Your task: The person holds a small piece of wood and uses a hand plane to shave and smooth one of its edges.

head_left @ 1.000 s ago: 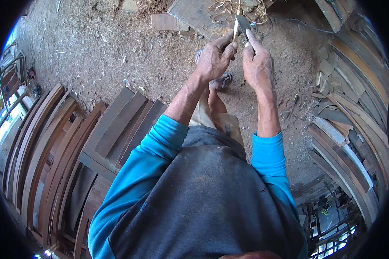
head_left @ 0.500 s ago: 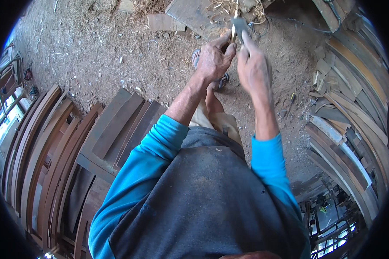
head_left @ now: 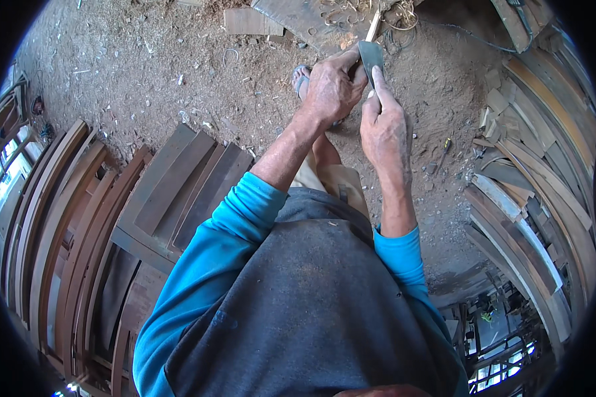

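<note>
Wooden strip (head_left: 373, 26) is at upper center of the frame, pale and thin, running down behind the blade toward the left hand. Nearest the camera: dark top (head_left: 304, 291) with bright blue sleeves (head_left: 238, 212), filling bottom center. Beyond that, right hand (head_left: 385, 135), right of center and high up: closed on the lower end of a broad grey blade (head_left: 371, 58), index finger laid straight along the flat; its handle can't be made out. Left hand (head_left: 333, 89) just beside it: fingers curled shut around the strip's lower end, contact mostly hidden by hand and blade. Blade lies across the strip, tilted slightly, upper end near the left fingertips. Sandaled foot (head_left: 302, 78) shows just left of the left hand. Dirt floor (head_left: 146, 73) around, littered with chips. Slim yellow-ended tool (head_left: 447, 143), screwdriver-like, lies right of the right hand. Panel stack (head_left: 179, 185) left of center, curved timbers (head_left: 59, 218) at left edge, offcut pile (head_left: 549, 119) at right edge. Top center: flat board (head_left: 298, 26), curled shavings (head_left: 404, 14), short wood block (head_left: 250, 21).
</note>
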`<state>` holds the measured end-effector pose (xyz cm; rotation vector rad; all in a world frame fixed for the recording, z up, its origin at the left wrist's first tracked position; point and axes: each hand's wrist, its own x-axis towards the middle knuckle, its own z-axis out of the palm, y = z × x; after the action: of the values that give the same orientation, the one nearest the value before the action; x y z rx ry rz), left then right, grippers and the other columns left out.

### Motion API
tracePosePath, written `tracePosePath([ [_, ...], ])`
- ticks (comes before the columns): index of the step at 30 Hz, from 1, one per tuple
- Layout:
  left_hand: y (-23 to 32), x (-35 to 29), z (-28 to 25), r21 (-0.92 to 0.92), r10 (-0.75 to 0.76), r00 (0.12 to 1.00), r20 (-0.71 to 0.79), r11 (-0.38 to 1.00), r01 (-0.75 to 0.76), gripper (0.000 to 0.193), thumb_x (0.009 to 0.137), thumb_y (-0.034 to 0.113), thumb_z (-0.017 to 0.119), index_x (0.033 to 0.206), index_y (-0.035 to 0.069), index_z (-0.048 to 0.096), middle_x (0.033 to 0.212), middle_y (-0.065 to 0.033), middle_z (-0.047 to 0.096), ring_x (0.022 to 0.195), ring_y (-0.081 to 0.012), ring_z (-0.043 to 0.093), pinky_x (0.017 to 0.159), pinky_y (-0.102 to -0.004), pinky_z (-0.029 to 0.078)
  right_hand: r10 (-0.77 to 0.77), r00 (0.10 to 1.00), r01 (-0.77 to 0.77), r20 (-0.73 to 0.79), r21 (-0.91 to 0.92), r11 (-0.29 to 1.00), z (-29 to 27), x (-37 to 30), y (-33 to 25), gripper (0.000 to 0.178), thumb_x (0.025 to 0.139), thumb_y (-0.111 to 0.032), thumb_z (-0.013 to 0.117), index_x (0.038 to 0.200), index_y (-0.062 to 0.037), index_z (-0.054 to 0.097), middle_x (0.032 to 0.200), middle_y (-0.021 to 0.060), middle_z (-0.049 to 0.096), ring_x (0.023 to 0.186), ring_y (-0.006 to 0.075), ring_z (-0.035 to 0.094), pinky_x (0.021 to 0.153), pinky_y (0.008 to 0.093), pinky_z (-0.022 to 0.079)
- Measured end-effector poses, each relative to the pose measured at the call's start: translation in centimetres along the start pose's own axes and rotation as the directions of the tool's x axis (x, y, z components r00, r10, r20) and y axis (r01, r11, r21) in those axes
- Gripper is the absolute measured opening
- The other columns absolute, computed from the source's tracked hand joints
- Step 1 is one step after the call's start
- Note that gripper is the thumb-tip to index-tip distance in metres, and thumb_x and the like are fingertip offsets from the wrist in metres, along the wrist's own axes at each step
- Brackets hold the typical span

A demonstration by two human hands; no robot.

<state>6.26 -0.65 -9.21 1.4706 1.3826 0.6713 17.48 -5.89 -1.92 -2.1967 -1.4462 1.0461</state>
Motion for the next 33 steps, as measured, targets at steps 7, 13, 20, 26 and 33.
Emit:
tracePosePath([
  [7,-0.2,0.2,0.2,-0.020,0.007,1.000,-0.006,1.000,-0.007,0.035,0.098,0.021,0.067,0.130,0.009,0.068,0.098,-0.0203,0.074,0.088,-0.0301,0.073,0.076,-0.0401,0.057,-0.017,0.998,0.016,-0.052,-0.018,1.000,0.7,1.5,-0.3,0.044,0.104,-0.021,0.048,0.144,-0.0040,0.057,0.094,0.0305,0.071,0.092,0.0454,0.072,0.081,0.0526,0.056],
  [13,0.4,0.0,0.2,-0.021,0.035,0.999,-0.029,0.999,-0.035,0.035,0.098,0.021,0.065,0.129,0.006,0.067,0.103,-0.0244,0.073,0.094,-0.0427,0.072,0.079,-0.0461,0.058,-0.023,0.997,0.023,-0.070,0.010,1.000,-0.8,4.7,-0.9,0.045,0.103,-0.022,0.049,0.142,-0.0016,0.057,0.093,0.0322,0.070,0.092,0.0449,0.072,0.082,0.0524,0.056],
  [20,0.3,-0.2,0.8,-0.021,0.013,0.999,-0.041,1.000,-0.014,0.029,0.094,0.019,0.069,0.121,0.007,0.071,0.103,-0.0207,0.073,0.090,-0.0397,0.072,0.077,-0.0439,0.058,-0.046,0.994,0.035,-0.096,-0.111,0.993,1.0,0.4,0.8,0.043,0.102,-0.021,0.053,0.144,-0.0089,0.059,0.087,0.0263,0.072,0.087,0.0413,0.073,0.078,0.0522,0.058],
  [26,0.0,-0.2,1.1,-0.033,0.050,0.998,-0.041,0.998,-0.051,0.029,0.093,0.017,0.069,0.120,0.006,0.069,0.091,-0.0211,0.071,0.082,-0.0391,0.071,0.074,-0.0451,0.056,-0.012,0.995,-0.001,-0.098,-0.133,0.991,1.1,0.8,0.4,0.042,0.103,-0.022,0.053,0.142,-0.0100,0.060,0.087,0.0246,0.072,0.084,0.0413,0.073,0.074,0.0521,0.058],
  [33,-0.7,-0.4,1.1,-0.012,0.102,0.993,-0.057,0.995,-0.103,0.046,0.096,0.020,0.073,0.140,0.009,0.065,0.107,-0.0195,0.076,0.090,-0.0212,0.074,0.078,-0.0359,0.057,0.003,0.990,-0.023,-0.138,-0.143,0.989,2.1,1.3,0.6,0.046,0.104,-0.028,0.052,0.148,-0.0130,0.056,0.090,0.0262,0.071,0.084,0.0416,0.074,0.074,0.0512,0.060],
])
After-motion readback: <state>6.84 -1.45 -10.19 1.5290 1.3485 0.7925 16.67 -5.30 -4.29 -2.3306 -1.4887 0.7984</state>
